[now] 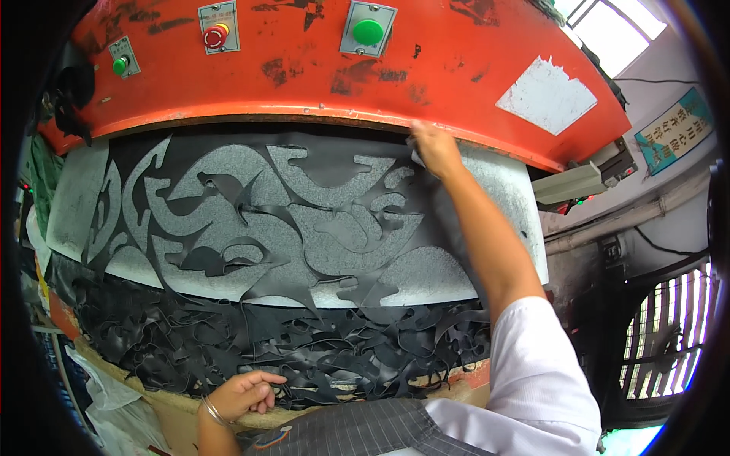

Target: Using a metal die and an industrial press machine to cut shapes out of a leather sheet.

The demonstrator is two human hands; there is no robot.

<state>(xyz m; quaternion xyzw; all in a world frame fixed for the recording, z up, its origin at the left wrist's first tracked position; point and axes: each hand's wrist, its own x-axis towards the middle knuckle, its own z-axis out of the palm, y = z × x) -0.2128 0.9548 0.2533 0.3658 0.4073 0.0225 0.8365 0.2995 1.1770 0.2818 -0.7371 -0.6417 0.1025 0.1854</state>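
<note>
A black sheet of leather-like material (205, 144) lies on a pale cutting board (512, 220), with curved shapes cut out of it so the board shows through. My right hand (439, 150) reaches to the sheet's far right part, close below the red machine's lower edge. Its fingers are closed, and what they hold is hidden. Down at the near edge my left hand (245, 394), with a bangle on the wrist, hovers beside a heap of black offcut strips (304, 346). Its index finger is stretched out, the other fingers loosely curled, and nothing shows in it.
Across the far side runs a red press beam (304, 83) with a large green button (367, 32), a red stop button (215, 36) and a small green button (119, 65). Clear plastic (114, 403) hangs at the near left. A dark fan-like object (669, 334) stands at right.
</note>
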